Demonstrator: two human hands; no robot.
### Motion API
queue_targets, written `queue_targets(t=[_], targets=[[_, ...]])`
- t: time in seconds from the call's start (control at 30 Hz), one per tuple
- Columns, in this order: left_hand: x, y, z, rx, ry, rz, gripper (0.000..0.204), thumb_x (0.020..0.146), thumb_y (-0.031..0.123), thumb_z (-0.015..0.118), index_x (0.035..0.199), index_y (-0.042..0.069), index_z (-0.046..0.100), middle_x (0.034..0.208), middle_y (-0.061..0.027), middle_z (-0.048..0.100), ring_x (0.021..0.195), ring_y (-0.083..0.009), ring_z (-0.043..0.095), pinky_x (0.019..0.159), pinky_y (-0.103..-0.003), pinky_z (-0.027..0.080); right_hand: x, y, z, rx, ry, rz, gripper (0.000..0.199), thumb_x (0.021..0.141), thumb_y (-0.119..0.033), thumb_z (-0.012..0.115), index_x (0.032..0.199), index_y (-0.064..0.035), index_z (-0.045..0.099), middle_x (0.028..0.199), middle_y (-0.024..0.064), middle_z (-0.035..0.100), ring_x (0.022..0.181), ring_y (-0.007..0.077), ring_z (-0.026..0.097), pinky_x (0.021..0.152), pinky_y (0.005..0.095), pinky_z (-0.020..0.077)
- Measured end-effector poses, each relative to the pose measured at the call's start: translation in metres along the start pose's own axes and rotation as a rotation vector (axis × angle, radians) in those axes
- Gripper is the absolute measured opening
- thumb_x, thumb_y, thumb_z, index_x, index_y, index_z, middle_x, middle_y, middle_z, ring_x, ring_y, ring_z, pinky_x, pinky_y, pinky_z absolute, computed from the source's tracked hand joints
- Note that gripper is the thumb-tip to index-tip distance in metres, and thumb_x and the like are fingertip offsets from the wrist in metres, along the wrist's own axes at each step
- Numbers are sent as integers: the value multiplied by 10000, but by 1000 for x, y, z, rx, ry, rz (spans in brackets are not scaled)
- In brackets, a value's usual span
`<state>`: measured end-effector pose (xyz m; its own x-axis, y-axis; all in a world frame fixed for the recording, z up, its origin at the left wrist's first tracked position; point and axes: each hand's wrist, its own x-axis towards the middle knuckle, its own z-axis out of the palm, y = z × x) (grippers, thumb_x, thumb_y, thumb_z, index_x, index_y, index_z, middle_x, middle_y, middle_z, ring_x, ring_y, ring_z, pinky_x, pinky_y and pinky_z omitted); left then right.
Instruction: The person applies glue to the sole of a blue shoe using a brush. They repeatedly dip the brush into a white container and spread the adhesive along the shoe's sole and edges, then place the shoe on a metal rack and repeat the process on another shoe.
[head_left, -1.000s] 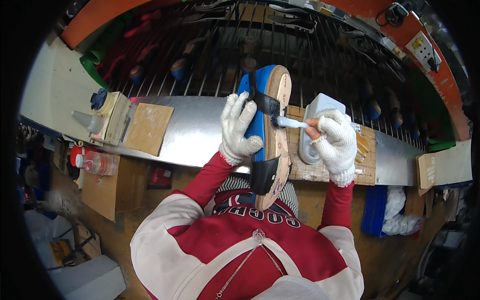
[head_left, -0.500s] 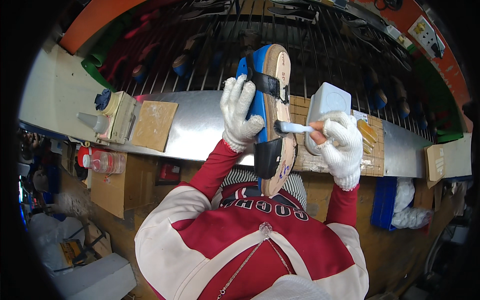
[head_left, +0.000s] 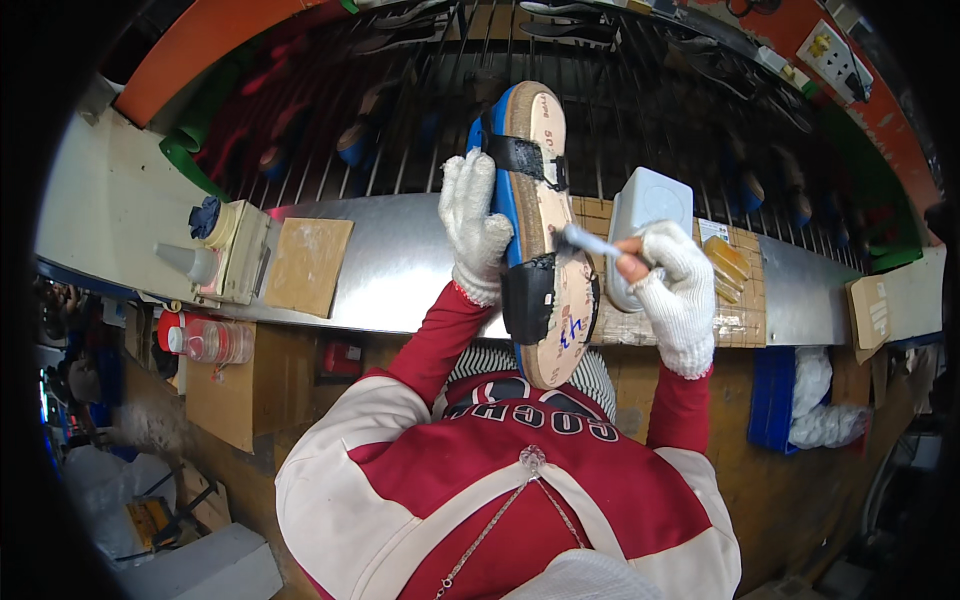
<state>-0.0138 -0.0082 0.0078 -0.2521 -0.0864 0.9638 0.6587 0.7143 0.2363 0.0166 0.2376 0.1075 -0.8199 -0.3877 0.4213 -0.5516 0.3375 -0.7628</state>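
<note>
A sandal on a blue last [head_left: 538, 225] is held sole side up between my hands, its pale underside facing me and black straps folded over it. My left hand [head_left: 475, 215], in a white knit glove, grips it by the blue side with fingers lying along it. My right hand [head_left: 680, 290], gloved with bare fingertips showing, pinches the light handle of a small brush [head_left: 592, 241]. The dark bristles are at the sole's middle, between the straps; contact is blurred. Beside that hand stands a pale grey plastic container [head_left: 655, 195].
A metal-edged bench [head_left: 400, 260] carries a brown square board [head_left: 310, 262], a dispenser with a grey nozzle [head_left: 200, 262] and amber blocks [head_left: 724, 268]. Beyond it, a rack of metal rods [head_left: 400, 160] holds more shoes. A clear bottle [head_left: 222, 342] lies on a cardboard box [head_left: 225, 395] at left.
The sandal has turned so more of its underside faces me. The brush has moved slightly up and to the right, from the sole's edge towards its middle.
</note>
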Motion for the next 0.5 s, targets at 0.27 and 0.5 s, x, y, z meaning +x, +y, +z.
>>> queue_targets(t=[0.27,0.5], targets=[[3,-4,-2,188,46,119,566,997,347,551,1511,262,330,1422,-229,507,1249,-457,553,1058,-641,384,-16,7,19,98,148,148,192,932,-145,709,975,42,703,868,31,548,702,75,518,585,224,434],[7,-1,-6,315,47,166,635,923,283,656,1492,321,377,1395,-239,524,1197,-458,577,1004,-638,427,-52,-5,21,266,77,265,194,896,-126,741,998,39,725,898,57,585,797,130,548,684,262,449]])
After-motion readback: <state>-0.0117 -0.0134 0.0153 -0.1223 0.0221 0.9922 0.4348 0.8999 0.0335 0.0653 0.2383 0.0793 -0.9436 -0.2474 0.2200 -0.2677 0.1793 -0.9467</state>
